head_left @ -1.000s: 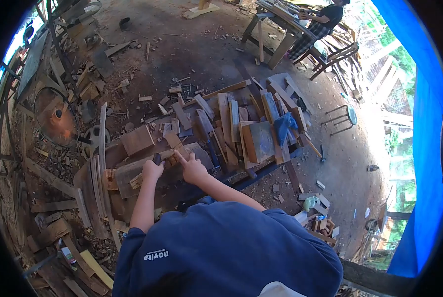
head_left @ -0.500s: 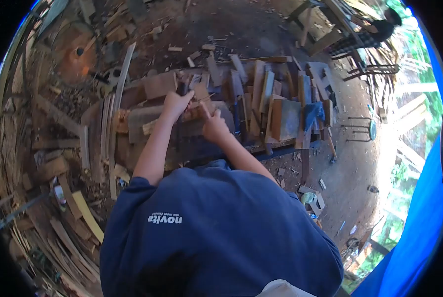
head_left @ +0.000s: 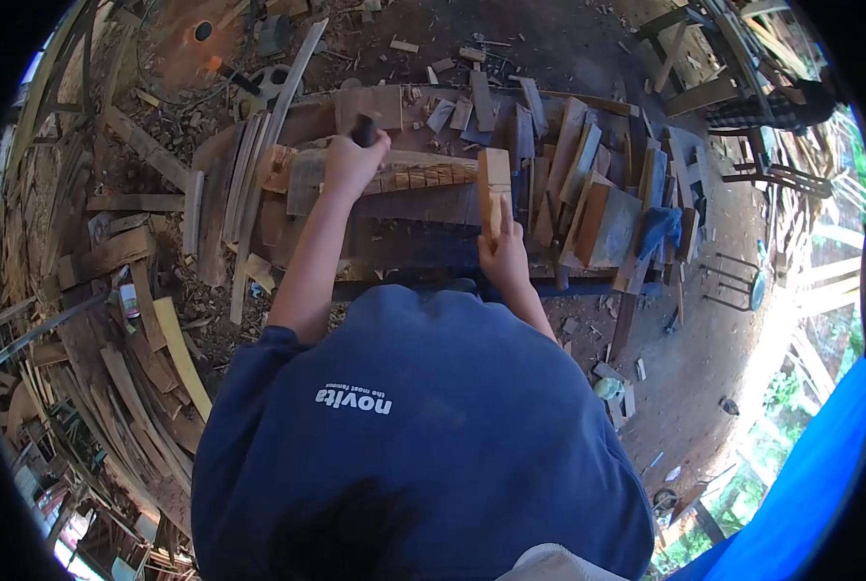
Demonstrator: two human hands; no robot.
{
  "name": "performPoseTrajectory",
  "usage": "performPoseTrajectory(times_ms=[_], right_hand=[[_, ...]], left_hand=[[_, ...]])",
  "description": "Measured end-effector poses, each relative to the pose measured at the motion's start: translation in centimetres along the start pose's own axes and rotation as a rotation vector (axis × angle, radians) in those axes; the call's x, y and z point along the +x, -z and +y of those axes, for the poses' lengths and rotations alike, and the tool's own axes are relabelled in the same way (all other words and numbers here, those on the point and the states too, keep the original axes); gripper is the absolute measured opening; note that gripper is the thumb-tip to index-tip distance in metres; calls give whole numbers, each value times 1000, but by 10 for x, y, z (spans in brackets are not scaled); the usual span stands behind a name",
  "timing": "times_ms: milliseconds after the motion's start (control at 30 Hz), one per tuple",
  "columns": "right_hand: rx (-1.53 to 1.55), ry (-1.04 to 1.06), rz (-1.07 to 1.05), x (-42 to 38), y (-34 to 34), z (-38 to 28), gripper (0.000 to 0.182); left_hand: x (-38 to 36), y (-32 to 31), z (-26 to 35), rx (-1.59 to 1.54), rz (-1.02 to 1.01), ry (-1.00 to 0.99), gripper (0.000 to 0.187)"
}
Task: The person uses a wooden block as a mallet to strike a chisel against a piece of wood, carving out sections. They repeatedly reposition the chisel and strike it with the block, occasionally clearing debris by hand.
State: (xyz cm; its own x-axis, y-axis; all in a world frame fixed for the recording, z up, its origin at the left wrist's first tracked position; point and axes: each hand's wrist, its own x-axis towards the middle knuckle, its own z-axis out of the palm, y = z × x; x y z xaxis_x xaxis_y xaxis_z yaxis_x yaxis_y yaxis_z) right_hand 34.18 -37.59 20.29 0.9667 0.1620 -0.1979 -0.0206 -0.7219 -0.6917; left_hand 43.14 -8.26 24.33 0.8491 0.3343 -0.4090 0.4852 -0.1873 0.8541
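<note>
left hand [head_left: 350, 163] clamped on dark tool handle [head_left: 363, 129], far side of worktop [head_left: 404, 242] | right hand [head_left: 502, 254] now gripping short wood block [head_left: 494, 186], lifted upright since a second ago | slotted plank [head_left: 404, 174] lies between hands | block freed for placing, likely

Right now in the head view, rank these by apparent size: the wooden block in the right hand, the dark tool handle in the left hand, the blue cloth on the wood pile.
1. wooden block
2. blue cloth, looks nearly alike; farther off, so unsure
3. dark tool handle, mostly hidden
</note>
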Motion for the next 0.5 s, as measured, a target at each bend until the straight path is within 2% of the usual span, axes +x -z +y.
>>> performPoseTrajectory(times_ms=[33,100,200,233,433,500], right_hand=[[-3,-7,13,-5,-1,5,89],[17,-67,18,-16,1,11,89],[49,-130,45,-26,5,21,88],[29,-104,90,-28,5,25,87],[2,-75,171,-32,10,31,85],[2,-108,153,-31,10,30,84]], left_hand=[[1,-1,-12,3,1,3,27],[-1,-3,-26,702,-30,-164,37],[-9,-14,-34,717,-96,-151,44],[-1,-17,-57,721,-99,-281,44],[4,-22,-52,1005,-199,-240,41],[2,-21,-52,1006,-199,-248,41]])
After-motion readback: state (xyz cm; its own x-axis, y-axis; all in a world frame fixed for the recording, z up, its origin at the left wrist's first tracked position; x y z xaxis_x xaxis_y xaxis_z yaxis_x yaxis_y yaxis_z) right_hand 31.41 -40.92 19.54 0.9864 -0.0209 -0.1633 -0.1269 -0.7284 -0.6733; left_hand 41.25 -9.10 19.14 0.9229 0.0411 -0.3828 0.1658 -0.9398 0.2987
